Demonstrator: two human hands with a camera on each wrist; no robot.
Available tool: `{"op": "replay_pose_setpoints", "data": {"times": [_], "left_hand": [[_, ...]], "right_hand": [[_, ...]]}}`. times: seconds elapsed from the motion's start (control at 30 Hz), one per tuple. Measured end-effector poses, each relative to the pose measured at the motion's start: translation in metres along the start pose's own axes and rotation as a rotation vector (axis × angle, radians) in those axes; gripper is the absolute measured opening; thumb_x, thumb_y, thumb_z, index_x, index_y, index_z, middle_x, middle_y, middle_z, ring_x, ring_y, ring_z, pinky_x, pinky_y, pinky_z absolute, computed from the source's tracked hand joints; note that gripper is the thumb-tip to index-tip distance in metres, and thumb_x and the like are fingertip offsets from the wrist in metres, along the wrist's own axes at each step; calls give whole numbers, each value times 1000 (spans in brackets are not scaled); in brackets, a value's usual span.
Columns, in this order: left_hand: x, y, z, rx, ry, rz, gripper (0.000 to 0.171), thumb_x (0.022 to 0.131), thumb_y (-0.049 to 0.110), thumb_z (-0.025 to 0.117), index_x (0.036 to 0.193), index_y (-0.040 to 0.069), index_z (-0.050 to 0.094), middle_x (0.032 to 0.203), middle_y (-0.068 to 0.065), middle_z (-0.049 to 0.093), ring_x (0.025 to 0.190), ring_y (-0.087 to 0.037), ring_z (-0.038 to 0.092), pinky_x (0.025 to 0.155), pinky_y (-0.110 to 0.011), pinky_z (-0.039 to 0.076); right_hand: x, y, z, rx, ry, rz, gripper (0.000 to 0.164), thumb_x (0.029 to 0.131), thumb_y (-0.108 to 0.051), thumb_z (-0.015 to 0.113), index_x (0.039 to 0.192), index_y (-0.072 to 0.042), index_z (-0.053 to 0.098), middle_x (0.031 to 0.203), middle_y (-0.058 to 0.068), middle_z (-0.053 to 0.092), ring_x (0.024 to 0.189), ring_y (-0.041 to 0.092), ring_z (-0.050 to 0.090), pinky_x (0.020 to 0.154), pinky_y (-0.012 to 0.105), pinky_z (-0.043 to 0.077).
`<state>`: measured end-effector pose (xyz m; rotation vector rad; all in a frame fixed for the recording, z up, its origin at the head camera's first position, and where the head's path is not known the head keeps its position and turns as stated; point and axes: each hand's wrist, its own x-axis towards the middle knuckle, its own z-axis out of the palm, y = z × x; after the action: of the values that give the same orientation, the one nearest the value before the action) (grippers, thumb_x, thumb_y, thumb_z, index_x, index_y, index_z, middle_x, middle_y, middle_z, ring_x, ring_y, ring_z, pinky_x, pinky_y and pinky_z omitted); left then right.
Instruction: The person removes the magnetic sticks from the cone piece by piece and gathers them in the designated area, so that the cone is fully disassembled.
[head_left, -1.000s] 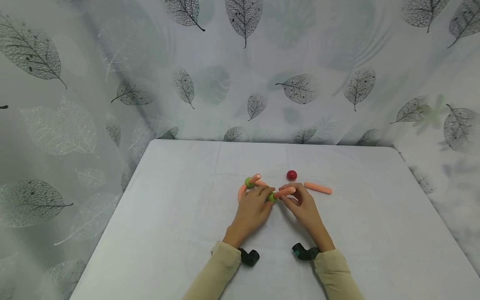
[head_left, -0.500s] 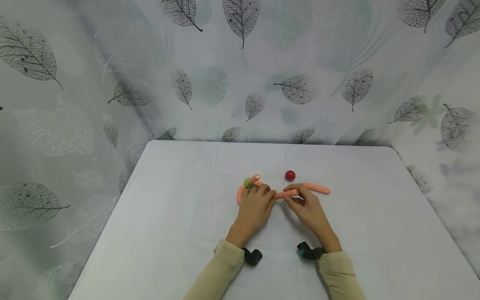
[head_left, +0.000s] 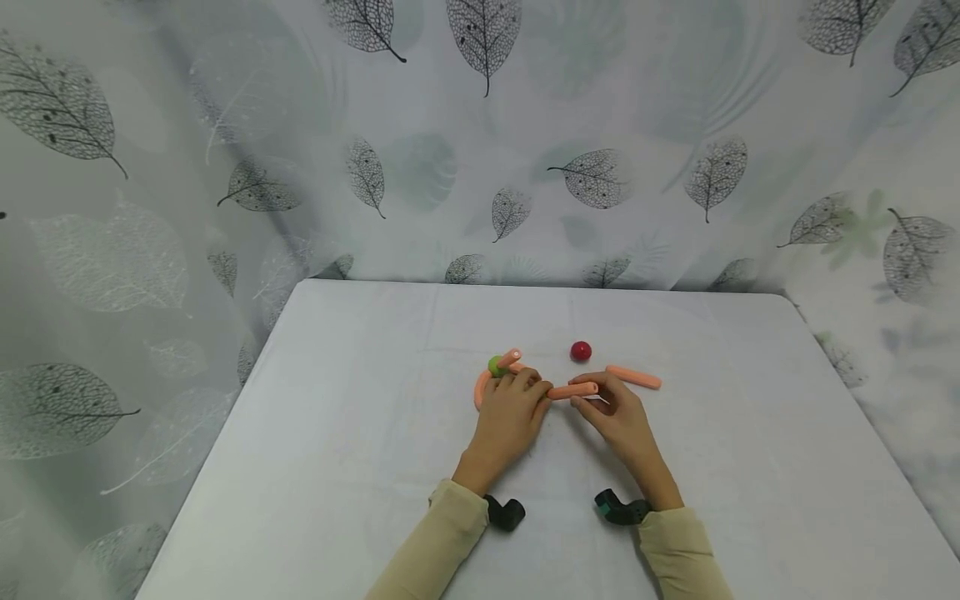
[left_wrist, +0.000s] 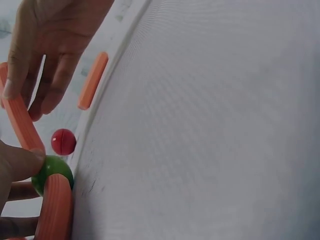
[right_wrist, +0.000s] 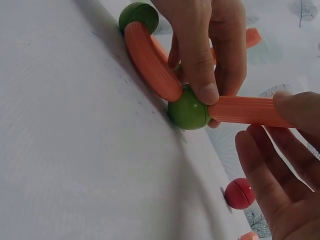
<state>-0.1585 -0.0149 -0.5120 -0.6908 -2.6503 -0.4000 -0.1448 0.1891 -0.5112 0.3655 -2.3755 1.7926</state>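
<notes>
My left hand [head_left: 506, 417] grips a green ball [right_wrist: 187, 111], thumb pressed where a straight ridged orange stick [head_left: 572, 390] meets it. My right hand [head_left: 618, 421] pinches the free end of that stick between thumb and fingers. From the same ball a curved orange piece [right_wrist: 150, 60] runs to another green ball [right_wrist: 140, 16], close over the table in the right wrist view. In the head view, a third green ball [head_left: 495, 366] shows beyond the left fingers with a short orange stick [head_left: 509, 358] on it. The left hand hides much of this joined frame.
A red ball [head_left: 581, 351] lies on the white table [head_left: 337, 433] beyond the hands. Near the right fingers rests a loose orange stick [head_left: 633, 377]. Behind the table hangs a leaf-patterned curtain [head_left: 420, 208]. Each wrist carries a black camera mount [head_left: 506, 513].
The left fingers now cover the green ball that showed beside them a second ago. The held stick has swung flatter, and the right hand has shifted slightly right with its end.
</notes>
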Motion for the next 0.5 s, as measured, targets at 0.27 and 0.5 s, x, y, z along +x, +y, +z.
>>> {"op": "replay_pose_setpoints", "data": {"times": [0.27,0.5], "left_hand": [[0,-2,3,-42,2,-23,18,103,35,65,116,26,75,116,7,69,103,-17,68,89,-41,51],[0,-2,5,-51,5,-35,19,103,36,65,116,26,75,117,7,68,103,-17,68,90,-41,52]], "right_hand": [[-2,4,0,55,7,-16,29,92,-1,76,119,-1,67,115,-3,68,108,-4,67,94,13,55],[-3,4,-1,33,7,-6,29,92,-2,78,119,-4,69,116,2,68,107,-3,67,93,13,54]]}}
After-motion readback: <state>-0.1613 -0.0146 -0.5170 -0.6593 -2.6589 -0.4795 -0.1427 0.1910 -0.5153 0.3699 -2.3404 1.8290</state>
